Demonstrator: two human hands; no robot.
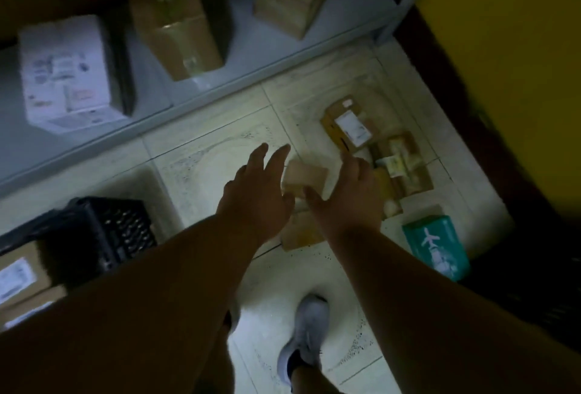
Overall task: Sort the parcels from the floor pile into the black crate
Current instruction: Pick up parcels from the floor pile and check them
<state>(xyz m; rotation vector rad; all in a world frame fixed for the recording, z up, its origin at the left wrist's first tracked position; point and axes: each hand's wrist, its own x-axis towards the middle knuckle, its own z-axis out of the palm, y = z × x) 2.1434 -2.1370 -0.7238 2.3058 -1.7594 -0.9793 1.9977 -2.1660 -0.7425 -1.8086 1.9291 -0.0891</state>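
Note:
A small brown cardboard parcel [306, 178] sits tilted between my two hands, above the floor pile. My left hand [257, 192] is on its left with the fingers straight and spread, the fingertips at the parcel's left edge. On its right is my right hand [352, 192], thumb spread under the near corner and fingers slightly bent past it, with no firm grip visible. The pile [402, 170] of brown parcels lies behind, including a labelled one [349, 126]. The black crate [107, 230] stands at the left with labelled boxes [22, 274] inside.
A teal mailer with a plane print [437, 245] lies right of the pile. A grey shelf [195, 91] at the back carries a white box [69, 72] and two brown cartons [179, 25]. A yellow wall [509, 63] closes the right. My grey shoe [305, 334] stands on the tiled floor.

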